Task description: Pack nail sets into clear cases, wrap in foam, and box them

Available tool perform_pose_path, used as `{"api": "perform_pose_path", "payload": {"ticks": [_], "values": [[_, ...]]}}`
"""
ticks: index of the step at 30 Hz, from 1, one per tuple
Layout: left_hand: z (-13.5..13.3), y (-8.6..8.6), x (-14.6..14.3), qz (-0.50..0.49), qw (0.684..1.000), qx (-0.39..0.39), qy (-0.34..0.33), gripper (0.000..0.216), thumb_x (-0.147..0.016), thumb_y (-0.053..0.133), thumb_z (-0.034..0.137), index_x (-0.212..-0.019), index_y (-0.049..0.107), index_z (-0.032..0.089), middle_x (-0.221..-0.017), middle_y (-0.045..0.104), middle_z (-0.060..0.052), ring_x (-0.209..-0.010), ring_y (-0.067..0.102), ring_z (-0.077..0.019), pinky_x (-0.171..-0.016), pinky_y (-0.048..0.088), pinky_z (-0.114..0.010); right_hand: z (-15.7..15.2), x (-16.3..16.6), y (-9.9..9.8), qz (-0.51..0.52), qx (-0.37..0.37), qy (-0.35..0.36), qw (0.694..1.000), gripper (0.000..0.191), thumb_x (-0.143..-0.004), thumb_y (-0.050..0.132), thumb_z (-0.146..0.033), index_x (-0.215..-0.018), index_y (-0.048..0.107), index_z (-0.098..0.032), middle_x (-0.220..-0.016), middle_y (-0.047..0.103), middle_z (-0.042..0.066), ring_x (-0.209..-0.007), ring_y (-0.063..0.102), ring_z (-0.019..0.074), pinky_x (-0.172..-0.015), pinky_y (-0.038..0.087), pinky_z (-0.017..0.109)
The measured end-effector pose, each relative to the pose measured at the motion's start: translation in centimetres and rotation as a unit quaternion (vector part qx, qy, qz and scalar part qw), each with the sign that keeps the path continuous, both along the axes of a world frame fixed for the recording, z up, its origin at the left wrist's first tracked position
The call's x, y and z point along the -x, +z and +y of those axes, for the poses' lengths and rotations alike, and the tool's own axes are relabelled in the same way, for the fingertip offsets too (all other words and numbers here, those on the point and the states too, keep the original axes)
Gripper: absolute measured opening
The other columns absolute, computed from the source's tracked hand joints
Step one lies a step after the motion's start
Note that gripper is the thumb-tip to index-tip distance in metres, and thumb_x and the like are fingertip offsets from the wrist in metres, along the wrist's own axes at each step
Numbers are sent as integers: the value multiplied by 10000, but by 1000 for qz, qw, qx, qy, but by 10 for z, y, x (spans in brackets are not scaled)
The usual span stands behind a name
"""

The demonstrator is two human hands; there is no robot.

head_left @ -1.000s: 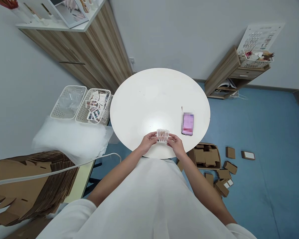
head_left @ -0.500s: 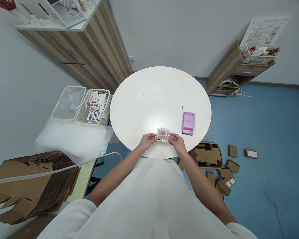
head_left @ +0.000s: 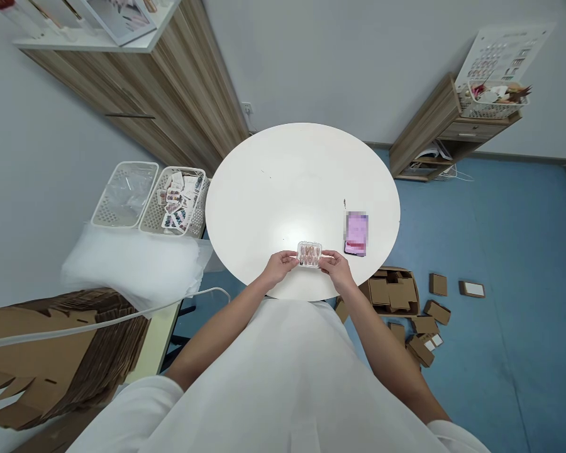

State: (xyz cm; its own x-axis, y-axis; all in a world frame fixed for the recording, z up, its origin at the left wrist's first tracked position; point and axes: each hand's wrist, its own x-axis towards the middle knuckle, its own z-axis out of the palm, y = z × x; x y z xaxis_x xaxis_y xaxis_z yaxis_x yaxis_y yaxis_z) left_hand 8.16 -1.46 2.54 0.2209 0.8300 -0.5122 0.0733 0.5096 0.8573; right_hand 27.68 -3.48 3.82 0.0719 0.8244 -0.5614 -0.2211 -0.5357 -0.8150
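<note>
A small clear box of press-on nails (head_left: pixel 309 254) is held at the near side of the round white table (head_left: pixel 283 170). Several pinkish nails lie in rows inside it. My left hand (head_left: pixel 279 267) pinches the box's left edge between thumb and fingers. On the opposite edge, my right hand (head_left: pixel 336 269) grips it the same way. Whether the box rests on the tabletop or is slightly raised, I cannot tell. To the right of my right hand lies a phone (head_left: pixel 356 233) with a blurred pink-purple screen.
Left of the table stand a white basket of nail packs (head_left: pixel 148 220) and another basket (head_left: pixel 104 217) with clear bags. Below them are white wrapping sheets (head_left: pixel 127 258) and stacked flat cardboard (head_left: pixel 75 358). Brown boxes (head_left: pixel 389 292) lie on the floor at right. A cabinet (head_left: pixel 188 94) stands behind.
My hands keep hold of the nail box in almost the same place. The whole view has shifted slightly, and the surroundings appear a little displaced.
</note>
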Motion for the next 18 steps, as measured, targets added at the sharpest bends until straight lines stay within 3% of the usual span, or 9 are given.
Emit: {"api": "perform_pose_path", "payload": {"ticks": [7,12,15,18], "values": [[2,0,2,41,997,-61,-18,572,-688,621,425,-1170,463,159,-866,600,-57,-795,553,-139,-751,415,-306,3,1,-1,-14,-7,6,1000,509,-551,709,-324,-999,487,-229,-712,611,-21,-648,572,129,-665,447,307],[7,18,12,153,965,-185,-103,868,-510,760,391,-1281,384,254,-1058,538,-62,-907,516,-179,-815,403,-331,-1,-2,-2,-17,-13,26,999,522,-558,704,-361,-1009,479,-224,-748,611,-2,-686,582,145,-671,460,317],[12,30,17,178,942,-224,-174,952,-494,771,372,-1327,319,282,-946,563,-25,-836,519,-171,-794,407,-323,-3,-2,-1,-22,-25,56,998,533,-577,694,-365,-1037,466,-223,-773,614,4,-699,582,145,-670,458,313],[15,35,19,188,932,-235,-200,865,-535,748,365,-1306,365,283,-849,564,-7,-774,517,-165,-749,414,-308,-2,-1,1,-24,-45,95,994,548,-607,676,-361,-1087,445,-232,-793,602,-3,-682,583,135,-671,459,309]]}}
